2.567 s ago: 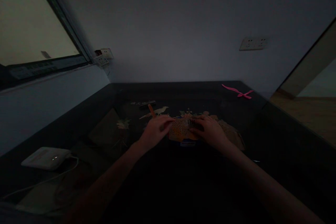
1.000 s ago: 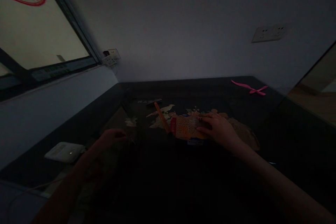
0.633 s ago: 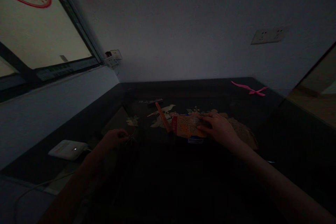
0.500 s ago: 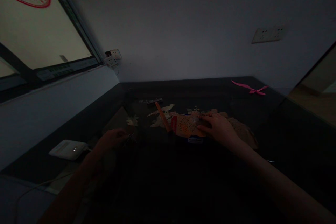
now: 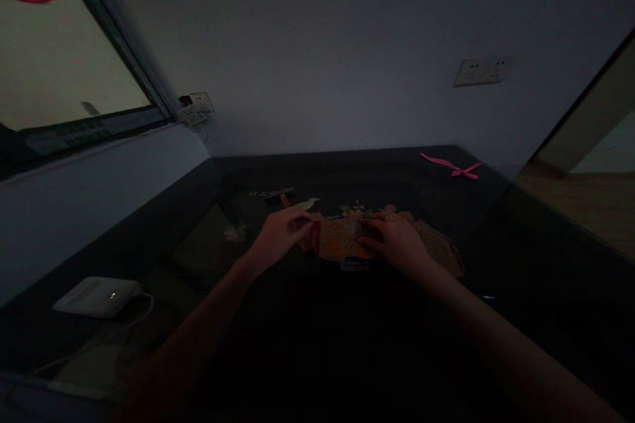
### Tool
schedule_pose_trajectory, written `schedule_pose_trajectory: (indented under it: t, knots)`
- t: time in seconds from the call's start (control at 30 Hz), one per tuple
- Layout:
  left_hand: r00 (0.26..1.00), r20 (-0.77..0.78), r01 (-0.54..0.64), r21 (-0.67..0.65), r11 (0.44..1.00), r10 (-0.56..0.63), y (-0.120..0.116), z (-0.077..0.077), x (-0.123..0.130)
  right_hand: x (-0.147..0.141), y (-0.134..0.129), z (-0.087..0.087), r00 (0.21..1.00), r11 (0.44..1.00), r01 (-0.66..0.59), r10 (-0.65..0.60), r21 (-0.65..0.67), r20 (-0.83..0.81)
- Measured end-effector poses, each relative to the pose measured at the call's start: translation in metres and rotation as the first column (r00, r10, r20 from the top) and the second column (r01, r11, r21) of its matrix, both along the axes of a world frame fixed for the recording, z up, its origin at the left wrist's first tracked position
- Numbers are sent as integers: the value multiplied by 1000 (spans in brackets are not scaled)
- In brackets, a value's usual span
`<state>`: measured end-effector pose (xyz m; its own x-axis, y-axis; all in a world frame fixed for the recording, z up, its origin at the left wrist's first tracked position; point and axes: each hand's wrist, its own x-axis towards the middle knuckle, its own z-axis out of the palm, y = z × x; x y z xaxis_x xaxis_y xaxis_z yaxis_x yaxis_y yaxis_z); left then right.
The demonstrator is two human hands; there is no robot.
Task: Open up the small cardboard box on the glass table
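Note:
An orange packet with dark dots (image 5: 342, 240), red at its left end and with a small blue label below, lies on the dark table. My left hand (image 5: 278, 232) is at the packet's red end, thumb and fingers closed on its edge. My right hand (image 5: 395, 238) pinches the packet's right part from above. Behind my left hand an orange-brown stick (image 5: 284, 201) shows only its far tip; the rest is mostly covered. Right of my right hand lies a brown, speckled flat piece (image 5: 441, 248). The light is dim, so the fingertips are hard to make out.
A white box-shaped device (image 5: 96, 297) with a cable lies at the left. A black bar-shaped object (image 5: 279, 195) is beyond the stick. Toward the back right lies a pink ribbon (image 5: 461, 172). The wall (image 5: 322, 79) borders the table's (image 5: 317, 337) far side.
My left hand has moved right from the table's left part to the packet's red end, covering most of the stick. My right hand stays on the packet. The view has shifted slightly right.

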<state>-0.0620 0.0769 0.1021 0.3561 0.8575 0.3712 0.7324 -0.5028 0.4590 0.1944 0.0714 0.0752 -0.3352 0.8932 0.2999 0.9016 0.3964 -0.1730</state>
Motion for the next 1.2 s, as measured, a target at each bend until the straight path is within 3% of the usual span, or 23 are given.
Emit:
schedule_pose_trajectory:
  t: [0.07, 0.17, 0.33, 0.47, 0.7, 0.8, 0.9, 0.97, 1.03, 1.1, 1.2]
  knots:
    - [993, 28, 116, -7, 993, -116, 6, 3, 43, -1, 0, 1, 1000, 1000, 7, -7, -20, -5]
    - [982, 61, 181, -39, 983, -179, 19, -3, 86, -1, 0, 2, 1000, 999, 18, -18, -50, 2]
    - [973, 106, 215, -110, 970, -203, 31, -15, 105, -2, 0, 3, 1000, 998, 27, -27, -62, 8]
    - [962, 196, 215, -124, 969, -189, 33, -20, 103, -2, 0, 4, 1000, 998, 20, -20, -60, 11]
    - [955, 222, 214, -50, 976, -198, 32, -24, 99, -1, 2, 1, 1000, 998, 2, -4, -61, -26]
    - [928, 307, 225, -15, 974, -209, 30, -11, 96, 0, 1, 1, 1000, 999, 8, -8, -37, 3]
    - [862, 483, 127, 91, 988, -155, 24, 14, 87, 0, 1, -1, 1000, 1000, -4, 5, -24, 27]
    - [813, 570, 39, 153, 987, -121, 18, 31, 78, 1, 2, -2, 1000, 1000, -16, 17, -26, 20]
    - [809, 580, 21, 141, 990, -100, 13, 42, 63, 1, 3, -4, 1000, 999, -25, 25, -28, 7]
    - [841, 536, 50, 53, 997, -71, 11, 44, 43, 1, 4, -4, 1000, 999, -25, 25, -29, 3]
    - [899, 438, 21, -98, 995, 24, 10, 32, -5, 1, 4, -3, 1000, 999, -23, 23, -24, 8]
